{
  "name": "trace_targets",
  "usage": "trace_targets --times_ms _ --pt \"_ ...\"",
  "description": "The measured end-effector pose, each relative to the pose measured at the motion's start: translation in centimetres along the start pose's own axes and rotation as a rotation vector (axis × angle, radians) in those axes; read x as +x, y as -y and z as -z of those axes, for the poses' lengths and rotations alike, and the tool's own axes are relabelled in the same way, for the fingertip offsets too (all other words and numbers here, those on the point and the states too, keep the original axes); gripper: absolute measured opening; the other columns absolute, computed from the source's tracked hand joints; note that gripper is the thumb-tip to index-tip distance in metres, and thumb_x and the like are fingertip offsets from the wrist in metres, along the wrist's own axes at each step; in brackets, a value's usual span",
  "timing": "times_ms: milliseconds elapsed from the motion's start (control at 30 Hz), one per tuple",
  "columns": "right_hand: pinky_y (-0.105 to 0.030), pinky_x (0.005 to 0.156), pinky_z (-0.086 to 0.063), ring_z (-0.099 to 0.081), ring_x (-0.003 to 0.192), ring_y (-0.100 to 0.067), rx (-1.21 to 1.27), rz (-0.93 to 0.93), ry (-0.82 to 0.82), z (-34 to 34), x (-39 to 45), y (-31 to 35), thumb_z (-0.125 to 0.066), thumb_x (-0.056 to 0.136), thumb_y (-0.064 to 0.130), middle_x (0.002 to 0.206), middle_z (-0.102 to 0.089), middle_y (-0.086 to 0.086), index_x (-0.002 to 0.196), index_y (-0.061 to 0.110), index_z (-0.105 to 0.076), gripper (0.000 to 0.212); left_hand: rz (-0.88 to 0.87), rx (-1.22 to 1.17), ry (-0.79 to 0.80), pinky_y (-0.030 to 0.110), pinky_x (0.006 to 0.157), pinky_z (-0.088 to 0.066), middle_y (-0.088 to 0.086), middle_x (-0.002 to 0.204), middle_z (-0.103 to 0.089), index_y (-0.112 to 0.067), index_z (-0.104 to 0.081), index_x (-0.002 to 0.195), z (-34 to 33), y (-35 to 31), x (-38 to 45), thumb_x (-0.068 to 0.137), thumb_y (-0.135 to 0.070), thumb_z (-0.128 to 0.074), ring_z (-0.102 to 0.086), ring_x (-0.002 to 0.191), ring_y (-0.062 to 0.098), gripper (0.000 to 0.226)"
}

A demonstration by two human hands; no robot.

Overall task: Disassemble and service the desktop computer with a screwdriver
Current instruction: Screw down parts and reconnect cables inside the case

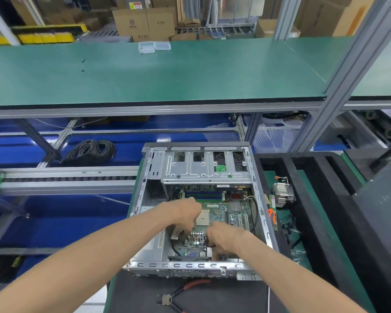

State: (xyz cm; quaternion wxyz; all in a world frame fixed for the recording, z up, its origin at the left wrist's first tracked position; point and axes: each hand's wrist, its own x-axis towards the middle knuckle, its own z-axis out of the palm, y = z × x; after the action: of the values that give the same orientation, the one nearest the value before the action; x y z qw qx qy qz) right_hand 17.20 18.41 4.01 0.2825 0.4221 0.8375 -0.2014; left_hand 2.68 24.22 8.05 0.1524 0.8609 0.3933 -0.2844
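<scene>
An open silver desktop case (145, 190) lies on its side in front of me, its green motherboard (221, 210) exposed under a metal drive cage (203, 168). Both my hands reach down into the case. My left hand (185, 213) hovers over the board's left part with fingers curled downward beside the bare CPU socket (202, 219). My right hand (224, 239) is at the board's near edge, fingers curled down near the rear ports; what they hold is hidden. No screwdriver is in view.
Red-handled pliers (178, 294) lie on the black mat just in front of the case. A removed heatsink (282, 195) and a memory stick (272, 213) sit to the right by black foam trays (314, 211). A coiled black cable (90, 151) lies at the left. A green shelf (167, 73) spans above.
</scene>
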Motion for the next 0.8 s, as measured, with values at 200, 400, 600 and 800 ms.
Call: trace_targets --times_ms 200,400,600,800 --pt "-0.027 0.05 -0.045 -0.057 0.062 -0.02 -0.057 0.05 -0.059 0.0 -0.2 -0.1 -0.07 0.093 0.024 0.065 -0.049 -0.003 0.085 0.001 -0.06 0.027 0.021 0.134 -0.008 0.033 0.062 -0.045 0.008 0.092 -0.056 -0.007 -0.061 0.103 -0.3 1.1 -0.4 0.089 -0.006 -0.061 -0.056 0.078 0.023 0.014" --pt "-0.023 0.042 -0.03 -0.046 0.052 -0.012 -0.036 0.103 -0.085 0.0 -0.2 0.1 -0.069 0.089 0.004 0.065 -0.046 -0.002 0.064 0.013 -0.043 0.036 0.1 0.088 0.076 0.039 0.063 -0.054 0.002 0.076 -0.051 -0.016 -0.044 0.066 -0.1 2.4 -0.1 0.086 -0.006 -0.066 -0.056 0.066 0.02 0.032" --pt "-0.025 0.047 -0.04 -0.057 0.058 -0.021 0.028 0.075 -0.094 0.4 -0.7 0.1 -0.075 0.085 0.019 0.071 -0.057 -0.007 0.065 0.01 -0.052 0.032 0.155 0.042 0.175 0.036 0.064 -0.052 -0.004 0.073 -0.051 -0.021 -0.048 0.063 0.1 2.3 0.3 0.069 -0.029 -0.092 -0.061 0.078 0.022 0.045" --pt "-0.026 0.049 -0.048 -0.062 0.06 -0.024 0.087 0.045 -0.125 0.8 -1.3 -0.3 -0.064 0.068 0.008 0.074 -0.065 -0.015 0.064 0.005 -0.061 0.006 0.232 -0.011 0.151 0.038 0.074 -0.055 0.001 0.088 -0.054 -0.014 -0.05 0.079 0.1 2.3 0.4 0.063 -0.041 -0.093 -0.061 0.088 0.024 0.053"
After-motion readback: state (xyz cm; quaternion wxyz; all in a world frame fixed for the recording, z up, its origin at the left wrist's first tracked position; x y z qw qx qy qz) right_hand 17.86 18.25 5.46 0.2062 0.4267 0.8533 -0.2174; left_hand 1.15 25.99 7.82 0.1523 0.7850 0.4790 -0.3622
